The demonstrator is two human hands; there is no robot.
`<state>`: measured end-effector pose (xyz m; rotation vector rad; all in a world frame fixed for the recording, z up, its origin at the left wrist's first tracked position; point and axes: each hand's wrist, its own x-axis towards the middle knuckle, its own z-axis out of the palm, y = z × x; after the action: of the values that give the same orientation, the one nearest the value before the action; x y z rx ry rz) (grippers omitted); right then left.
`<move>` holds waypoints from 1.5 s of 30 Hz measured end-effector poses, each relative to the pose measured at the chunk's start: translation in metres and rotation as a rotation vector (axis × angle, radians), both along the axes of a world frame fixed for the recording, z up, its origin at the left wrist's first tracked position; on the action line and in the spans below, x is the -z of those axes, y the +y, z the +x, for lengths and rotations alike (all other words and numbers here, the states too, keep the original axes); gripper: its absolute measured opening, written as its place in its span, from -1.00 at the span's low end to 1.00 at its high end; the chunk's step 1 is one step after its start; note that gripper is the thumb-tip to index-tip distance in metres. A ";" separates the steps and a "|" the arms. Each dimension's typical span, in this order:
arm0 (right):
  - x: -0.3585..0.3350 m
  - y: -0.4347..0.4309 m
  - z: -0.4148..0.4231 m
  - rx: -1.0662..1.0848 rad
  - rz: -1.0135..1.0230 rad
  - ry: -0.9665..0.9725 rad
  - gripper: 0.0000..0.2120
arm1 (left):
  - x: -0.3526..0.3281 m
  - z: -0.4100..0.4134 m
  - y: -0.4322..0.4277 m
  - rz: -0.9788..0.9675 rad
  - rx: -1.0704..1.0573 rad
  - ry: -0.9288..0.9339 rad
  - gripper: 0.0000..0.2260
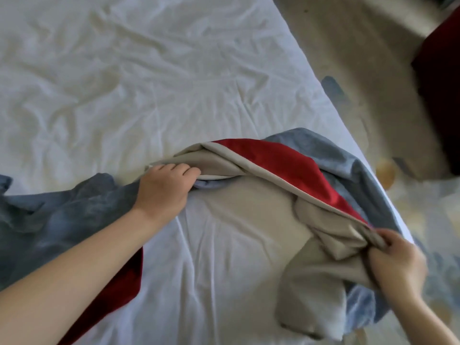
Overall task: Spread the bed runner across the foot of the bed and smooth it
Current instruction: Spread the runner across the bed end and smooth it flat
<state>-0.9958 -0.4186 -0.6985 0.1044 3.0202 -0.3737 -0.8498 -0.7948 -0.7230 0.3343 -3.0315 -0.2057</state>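
**While the Runner Lay Bunched, Both Hands Held Its Lining**

As we looked from the left side, the bed runner (261,215) was not yet flat: it lay crumpled across the near part of the bed (149,70), on the wrinkled white sheet (211,282). At the far left we saw its blue face in loose folds, and beside the left forearm (74,257) a dark red strip of the same cloth showed. The left hand (166,185) was just beyond this blue part. Its fingers were curled round a thick fold of the beige lining, so it held the cloth firmly. From this hand the fold ran to the right as a twisted roll.

In the middle the beige lining lay face up on the sheet, rather smooth. Behind it a red panel and then a blue edge made a curved ridge, which came down toward the right edge of the bed. There the right hand (398,265) gripped a bunch of the beige lining between the thumb and the curled fingers. Below this hand more beige and blue cloth hung at the side of the bed.

To the right of the bed we saw a patterned floor (348,58). At the far right stood a dark red object (440,95), too blurred for us to say what it was.
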 end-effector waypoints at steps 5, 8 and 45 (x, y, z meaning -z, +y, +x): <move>-0.039 -0.047 -0.082 -0.222 -0.083 0.175 -0.64 | -0.007 -0.006 -0.011 0.061 -0.032 0.158 -0.67; -0.057 -0.123 -0.100 -0.408 -0.208 0.319 -0.72 | -0.013 -0.015 -0.017 0.075 -0.106 0.199 -0.75; 0.022 -0.322 -0.072 -1.330 0.556 0.654 -0.57 | 0.019 -0.011 -0.058 -0.078 -0.590 -0.238 -0.85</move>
<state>-1.0674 -0.7407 -0.7208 -2.1295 2.7387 0.6479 -0.8605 -0.8524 -0.7419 1.2911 -2.9775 -0.0022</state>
